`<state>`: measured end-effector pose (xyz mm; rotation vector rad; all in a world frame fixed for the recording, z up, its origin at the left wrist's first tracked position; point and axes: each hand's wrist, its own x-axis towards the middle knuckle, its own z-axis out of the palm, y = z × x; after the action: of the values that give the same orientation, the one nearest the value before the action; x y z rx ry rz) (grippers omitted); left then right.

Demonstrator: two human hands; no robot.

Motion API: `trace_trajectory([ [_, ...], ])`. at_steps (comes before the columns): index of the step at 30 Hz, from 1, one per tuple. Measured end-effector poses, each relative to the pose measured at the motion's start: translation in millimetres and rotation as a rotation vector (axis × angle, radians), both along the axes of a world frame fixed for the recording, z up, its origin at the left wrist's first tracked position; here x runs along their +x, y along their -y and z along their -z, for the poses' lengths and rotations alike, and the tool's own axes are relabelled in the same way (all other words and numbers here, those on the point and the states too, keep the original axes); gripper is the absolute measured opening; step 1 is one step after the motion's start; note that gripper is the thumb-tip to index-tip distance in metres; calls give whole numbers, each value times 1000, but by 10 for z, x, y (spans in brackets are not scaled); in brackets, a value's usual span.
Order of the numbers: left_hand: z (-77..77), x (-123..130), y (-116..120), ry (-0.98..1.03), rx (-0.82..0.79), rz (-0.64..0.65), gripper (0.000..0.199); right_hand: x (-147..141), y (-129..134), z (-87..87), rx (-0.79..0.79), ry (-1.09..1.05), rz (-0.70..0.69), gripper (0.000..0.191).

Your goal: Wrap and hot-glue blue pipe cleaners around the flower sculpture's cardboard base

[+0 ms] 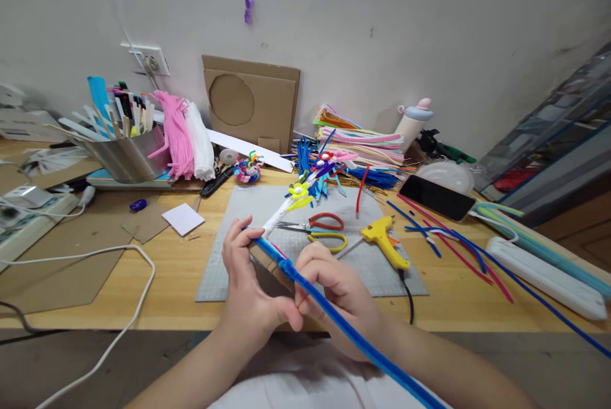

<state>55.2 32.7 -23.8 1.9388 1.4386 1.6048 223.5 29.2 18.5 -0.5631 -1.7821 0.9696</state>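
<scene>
Since both hands are busy down front, start there: the left hand (251, 294) has its fingers bent around the far end of a cardboard piece (270, 263), thumb stretched well away from them. The right hand (334, 288) has thumb and fingertips pinched together on the blue pipe cleaner (351, 331) along its edge. That pipe cleaner sits over the front of the bench (167, 307), its long axis slanting from upper left, at the cardboard, to lower right, toward the wearer. Just past the hands are red-and-yellow scissors (327, 231) and a yellow glue gun (386, 242) on a gray mat (224, 269). Farther back, pipe cleaner flowers (300, 191) sit before colorful bundles (363, 142), and a cardboard panel (274, 100) leans against the wall (324, 27).
</scene>
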Motion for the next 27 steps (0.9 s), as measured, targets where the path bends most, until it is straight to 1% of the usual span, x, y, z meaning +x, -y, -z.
trace_trajectory([
  [5,-5,3,0,-5,6,-2,107,18,12,55,61,63,-4,34],
  [11,-1,7,-3,14,-2,12,106,27,17,70,62,68,-12,35],
  [18,-5,8,-19,31,-11,21,99,62,36,64,22,63,-24,32],
  [22,-12,12,-20,26,-6,20,103,63,41,71,33,43,-30,32],
  [27,-10,2,-13,29,-31,28,102,75,32,71,34,-35,4,20],
])
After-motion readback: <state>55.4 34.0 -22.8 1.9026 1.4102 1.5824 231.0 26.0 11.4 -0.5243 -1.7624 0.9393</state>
